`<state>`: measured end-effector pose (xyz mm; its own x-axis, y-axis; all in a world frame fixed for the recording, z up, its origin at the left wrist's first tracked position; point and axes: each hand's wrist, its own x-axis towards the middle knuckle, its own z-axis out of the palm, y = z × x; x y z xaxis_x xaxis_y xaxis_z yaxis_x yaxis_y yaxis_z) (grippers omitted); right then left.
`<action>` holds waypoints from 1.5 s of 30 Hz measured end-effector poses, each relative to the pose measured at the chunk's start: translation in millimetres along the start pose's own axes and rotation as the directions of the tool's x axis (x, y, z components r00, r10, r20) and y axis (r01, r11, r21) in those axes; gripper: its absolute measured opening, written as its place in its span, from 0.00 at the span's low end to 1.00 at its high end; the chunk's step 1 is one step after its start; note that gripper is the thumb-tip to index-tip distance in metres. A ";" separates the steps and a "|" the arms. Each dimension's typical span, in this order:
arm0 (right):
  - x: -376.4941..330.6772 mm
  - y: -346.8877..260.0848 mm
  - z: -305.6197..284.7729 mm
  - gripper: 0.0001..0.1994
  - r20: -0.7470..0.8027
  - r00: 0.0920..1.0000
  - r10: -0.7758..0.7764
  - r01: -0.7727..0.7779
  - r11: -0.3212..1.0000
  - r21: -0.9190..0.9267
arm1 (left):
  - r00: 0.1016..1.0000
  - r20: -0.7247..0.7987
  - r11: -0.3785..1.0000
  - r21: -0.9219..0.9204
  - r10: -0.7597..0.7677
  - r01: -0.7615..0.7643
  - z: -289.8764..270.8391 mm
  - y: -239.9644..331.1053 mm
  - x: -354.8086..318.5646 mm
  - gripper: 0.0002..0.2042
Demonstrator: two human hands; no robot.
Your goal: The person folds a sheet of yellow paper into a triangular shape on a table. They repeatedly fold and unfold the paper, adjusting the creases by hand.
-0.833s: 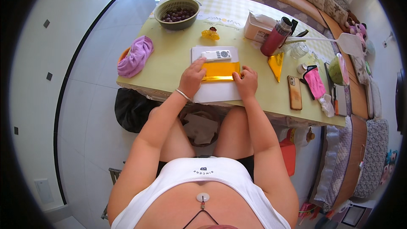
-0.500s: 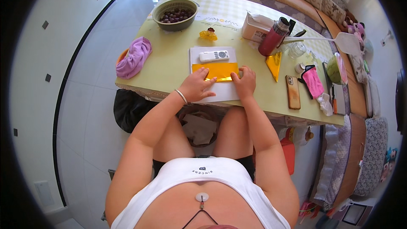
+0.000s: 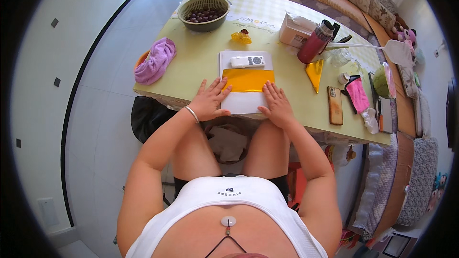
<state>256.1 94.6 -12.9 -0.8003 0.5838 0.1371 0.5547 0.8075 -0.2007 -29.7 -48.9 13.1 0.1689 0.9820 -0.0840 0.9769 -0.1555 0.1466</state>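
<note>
Gold foil sheet (image 3: 248, 79) lies on white paper (image 3: 245, 104), a remote control (image 3: 247, 61) at its twelve o'clock. My left hand (image 3: 208, 102), fingers spread, touches the foil at eight o'clock; my right hand (image 3: 278, 107), fingers outstretched, at four; neither grips anything.

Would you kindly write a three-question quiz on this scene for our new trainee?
1. True or false: the left hand and right hand both touch the gold sheet.
2. Fill in: the dark round fruit lies in the green ____.
3. Which item lies just beyond the gold sheet, seen from the person: A, phone; B, remote; C, purple cloth?

Key: 1, true; 2, basket; 3, B.
</note>
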 end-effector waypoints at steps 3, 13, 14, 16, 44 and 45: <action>-3.9 8.4 -13.6 0.31 -0.102 0.993 0.052 -0.042 0.994 0.102 | 0.980 -0.198 0.998 -0.055 -0.016 0.005 -4.7 -11.2 -1.1 0.39; 68.9 -2.0 -18.0 0.28 0.274 0.825 0.494 -0.338 0.042 0.940 | 0.770 -0.523 0.922 -0.321 -0.365 0.218 -2.6 -37.5 75.8 0.26; 69.0 -1.5 -14.1 0.32 0.279 0.830 0.484 -0.367 0.095 0.926 | 0.805 -0.410 0.884 -0.374 -0.429 0.280 -6.6 -36.0 79.2 0.26; 65.8 0.9 -8.5 0.34 0.236 0.812 0.533 -0.321 0.072 0.944 | 0.833 -0.163 0.793 -0.447 -0.528 0.414 -14.8 -33.6 83.9 0.27; 60.1 2.2 8.7 0.29 0.159 0.809 0.566 -0.216 0.036 0.976 | 0.682 -0.315 0.594 -0.775 -0.660 0.217 9.5 -42.4 90.6 0.03; 59.0 4.0 9.6 0.27 0.152 0.810 0.566 -0.207 0.033 0.978 | 0.675 -0.293 0.533 -0.827 -0.677 0.176 -0.1 -34.0 84.8 0.03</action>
<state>209.0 131.5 -14.9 -0.3689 0.9173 -0.1500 -0.0388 -0.1764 -0.9836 -48.6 39.8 1.1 -0.5862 0.7992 0.1330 0.4424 0.1782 0.8790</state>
